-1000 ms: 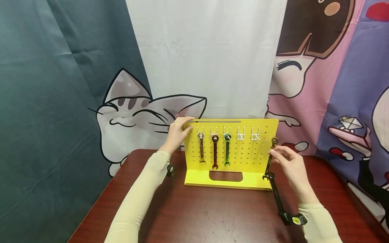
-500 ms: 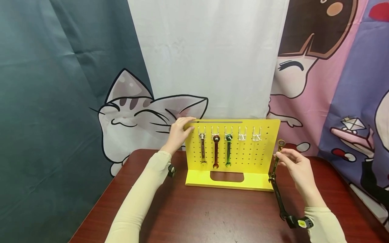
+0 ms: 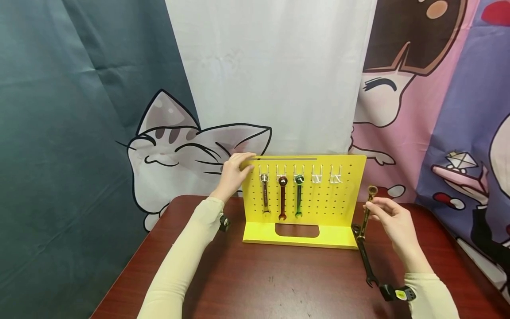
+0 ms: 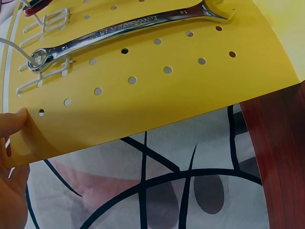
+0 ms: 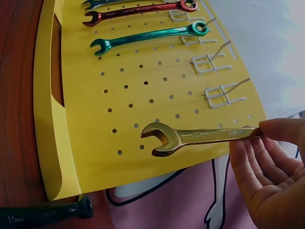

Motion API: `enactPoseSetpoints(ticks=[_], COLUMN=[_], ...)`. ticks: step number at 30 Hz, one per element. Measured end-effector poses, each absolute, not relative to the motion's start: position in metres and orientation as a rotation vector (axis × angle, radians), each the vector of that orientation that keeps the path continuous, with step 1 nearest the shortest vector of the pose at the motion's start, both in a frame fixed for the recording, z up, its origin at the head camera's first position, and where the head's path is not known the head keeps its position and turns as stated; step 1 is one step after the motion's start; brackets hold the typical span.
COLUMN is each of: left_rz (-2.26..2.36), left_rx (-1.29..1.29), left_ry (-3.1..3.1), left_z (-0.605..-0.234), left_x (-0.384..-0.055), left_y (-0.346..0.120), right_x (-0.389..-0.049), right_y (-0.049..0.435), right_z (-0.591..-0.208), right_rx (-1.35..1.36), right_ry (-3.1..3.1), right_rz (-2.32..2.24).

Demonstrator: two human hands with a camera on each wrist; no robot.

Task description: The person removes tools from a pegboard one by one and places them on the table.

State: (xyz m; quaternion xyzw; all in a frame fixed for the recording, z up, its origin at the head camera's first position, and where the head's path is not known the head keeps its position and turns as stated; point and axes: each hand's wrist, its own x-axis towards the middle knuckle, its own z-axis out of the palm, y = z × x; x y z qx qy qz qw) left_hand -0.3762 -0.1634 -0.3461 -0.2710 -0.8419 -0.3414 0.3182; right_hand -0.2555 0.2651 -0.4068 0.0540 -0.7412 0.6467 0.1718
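At the upper left corner of the yellow pegboard (image 3: 318, 204), my left hand (image 3: 235, 173) grips the top edge, thumb on the front face. Near the board's right side, my right hand (image 3: 392, 221) pinches a gold combination wrench (image 5: 205, 137) between thumb and fingers, its open end hanging down. Below it a black wrench (image 3: 365, 257) lies on the table beside the board's base. From the board's hooks hang a silver wrench (image 4: 124, 29), a red wrench (image 3: 283, 199) and a green wrench (image 5: 152, 36).
Two white hooks (image 3: 316, 175) on the board's right half hold nothing. The board stands on a dark red wooden table (image 3: 255, 279). Behind the table hangs a printed cloth (image 3: 279, 79) with cartoon figures.
My right hand has moved slightly right, away from the board, with the gold wrench, which has turned a little. The left hand keeps its hold on the board's corner.
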Motion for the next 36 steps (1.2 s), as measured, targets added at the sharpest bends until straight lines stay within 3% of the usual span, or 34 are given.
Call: enactPoseSetpoints(ticks=[36], left_rz=[-0.926], left_rx=[-0.725], left_ry=[-2.205], left_z=[-0.347], left_x=[-0.377], left_y=[-0.164], right_x=[-0.256], right_y=[0.286], right_z=[-0.431], right_rx=[0.091], right_ry=[-2.301], right_rz=[1.731])
